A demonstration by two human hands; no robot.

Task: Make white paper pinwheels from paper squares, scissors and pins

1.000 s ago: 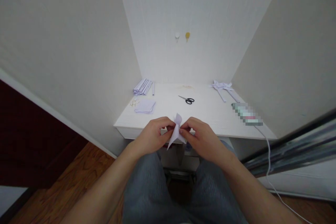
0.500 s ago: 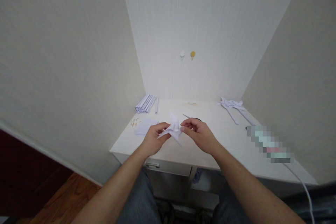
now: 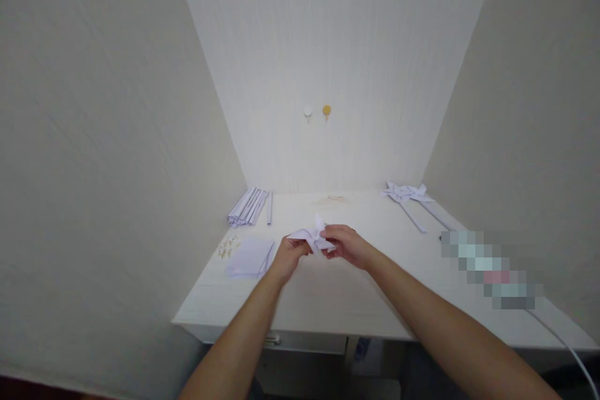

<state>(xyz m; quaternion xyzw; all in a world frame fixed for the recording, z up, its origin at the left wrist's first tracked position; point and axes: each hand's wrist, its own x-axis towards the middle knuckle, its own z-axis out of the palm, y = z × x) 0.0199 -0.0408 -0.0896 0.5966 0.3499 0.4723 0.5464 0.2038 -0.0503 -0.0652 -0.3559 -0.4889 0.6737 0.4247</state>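
Note:
A white paper pinwheel (image 3: 313,237) is held between both hands above the middle of the table. My left hand (image 3: 291,256) grips it from the left and below, fingers partly hidden behind the paper. My right hand (image 3: 345,244) pinches it near its centre from the right, thumb and fingers closed on the paper. Left of my hands lies a stack of white paper sheets (image 3: 246,257), with small pale pieces (image 3: 228,247) scattered beside it. At the back left is a pile of rolled paper sticks (image 3: 248,206).
Finished-looking paper pinwheels on sticks (image 3: 405,192) lie at the back right. A blurred-out object (image 3: 490,269) with a white cable (image 3: 557,336) lies along the right side. Walls enclose the table (image 3: 337,300) on three sides. Two hooks (image 3: 327,111) hang on the back wall.
My view has shifted, showing more of the tabletop. The pinwheel is turned and tilted, and my right hand has closed further over its right side. The scissors behind my right hand are now mostly hidden.

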